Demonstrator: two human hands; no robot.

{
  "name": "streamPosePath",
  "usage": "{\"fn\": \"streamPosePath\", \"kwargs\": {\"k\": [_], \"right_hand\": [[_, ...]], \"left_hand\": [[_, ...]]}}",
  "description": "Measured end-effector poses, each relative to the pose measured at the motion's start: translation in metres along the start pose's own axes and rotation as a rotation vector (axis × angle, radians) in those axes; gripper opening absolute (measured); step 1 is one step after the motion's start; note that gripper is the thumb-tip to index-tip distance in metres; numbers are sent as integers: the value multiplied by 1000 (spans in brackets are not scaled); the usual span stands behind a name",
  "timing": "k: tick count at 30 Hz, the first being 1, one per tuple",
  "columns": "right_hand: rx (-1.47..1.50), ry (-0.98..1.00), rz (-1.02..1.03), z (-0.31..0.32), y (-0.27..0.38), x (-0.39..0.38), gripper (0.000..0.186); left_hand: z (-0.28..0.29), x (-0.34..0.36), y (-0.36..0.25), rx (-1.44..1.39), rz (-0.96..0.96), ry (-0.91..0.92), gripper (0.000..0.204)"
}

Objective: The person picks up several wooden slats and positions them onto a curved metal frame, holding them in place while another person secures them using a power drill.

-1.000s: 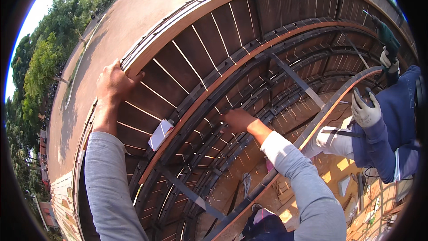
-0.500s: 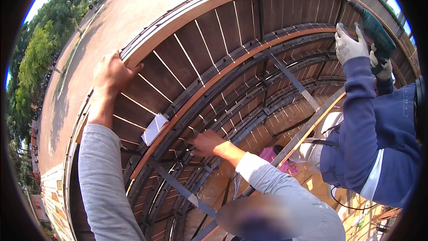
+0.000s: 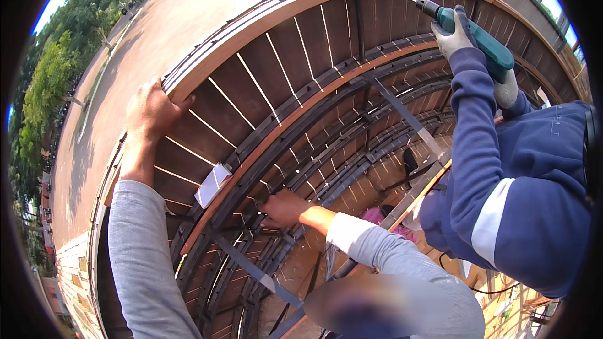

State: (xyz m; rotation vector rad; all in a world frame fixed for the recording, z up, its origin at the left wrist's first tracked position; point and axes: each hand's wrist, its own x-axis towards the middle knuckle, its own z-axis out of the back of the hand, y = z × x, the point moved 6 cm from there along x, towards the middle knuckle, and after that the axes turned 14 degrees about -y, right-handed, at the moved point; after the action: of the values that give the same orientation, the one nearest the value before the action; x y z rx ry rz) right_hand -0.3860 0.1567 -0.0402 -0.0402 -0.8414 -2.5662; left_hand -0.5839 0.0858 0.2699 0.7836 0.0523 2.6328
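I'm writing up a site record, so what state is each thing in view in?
Wooden top strip: curved, running along the wall's top edge
Slatted wall: standing, light showing through gaps
Left hand: fingers gripping the strip's near end
Right hand: bent, by the dark rails; grip unclear
Small white box: resting at the upper rail, slanted
Drill: raised in a co-worker's gloved hands, bit fitted

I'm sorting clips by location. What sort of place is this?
Probably an outdoor building site: there is a curved wall of dark boards with black framing, a green power drill held by a co-worker, and trees beyond open ground.
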Motion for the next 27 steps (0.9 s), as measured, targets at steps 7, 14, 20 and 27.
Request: {"fn": "streamPosePath", "kwargs": {"k": [7, 14, 20, 27], "right_hand": [[26, -31, 15, -2, -14, -1, 46], [56, -42, -9, 9, -10, -2, 41], [64, -2, -39, 3, -13, -1, 41], [62, -31, -16, 4, -13, -1, 45]], "left_hand": [[-2, -1, -1, -2, -16, -36, 67], [3, -2, -3, -24, 29, -7, 66], [3, -2, -3, -29, 14, -18, 65], [7, -2, -4, -17, -7, -11, 66]]}}
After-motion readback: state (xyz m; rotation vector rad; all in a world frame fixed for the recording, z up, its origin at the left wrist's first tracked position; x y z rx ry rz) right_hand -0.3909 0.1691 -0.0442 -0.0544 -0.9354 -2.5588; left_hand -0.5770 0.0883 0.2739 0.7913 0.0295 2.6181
